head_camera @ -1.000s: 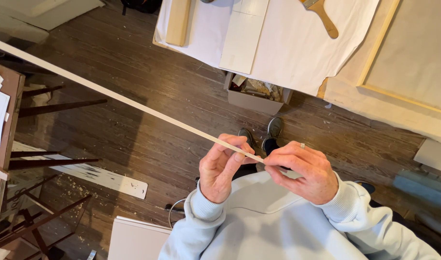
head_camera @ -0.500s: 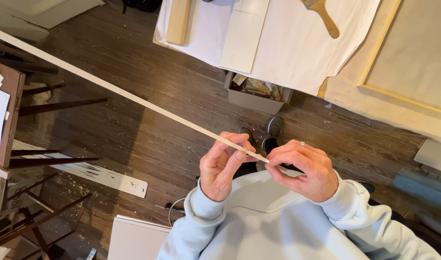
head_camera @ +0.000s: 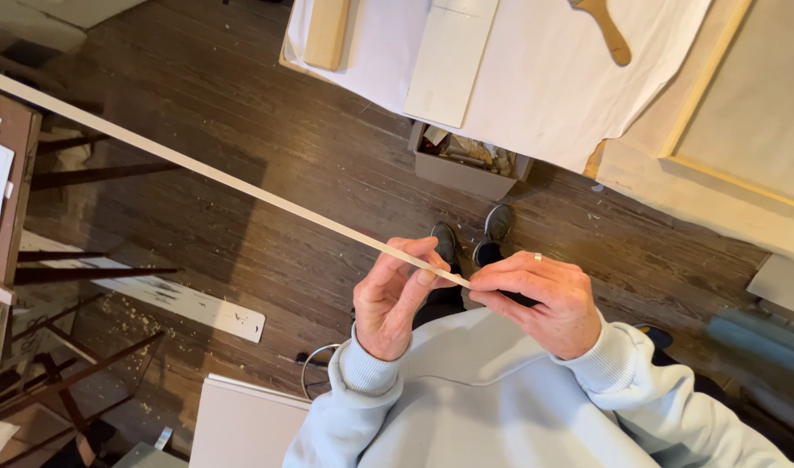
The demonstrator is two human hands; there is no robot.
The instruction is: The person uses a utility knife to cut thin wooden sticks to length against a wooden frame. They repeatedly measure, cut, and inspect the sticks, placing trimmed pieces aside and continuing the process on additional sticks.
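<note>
Looking down from head height, a person is holding a long, thin, pale wooden strip (head_camera: 241, 184) over a dark plank floor (head_camera: 267, 130). Its long axis is running diagonally, pointing from the hands at lower centre up and away to the upper left edge. The left hand (head_camera: 397, 299) is pinching its near end between thumb and fingertips; the right hand (head_camera: 540, 299), wearing a ring, is gripping the very tip. Beyond, a white cloth-covered table (head_camera: 535, 78) is standing.
</note>
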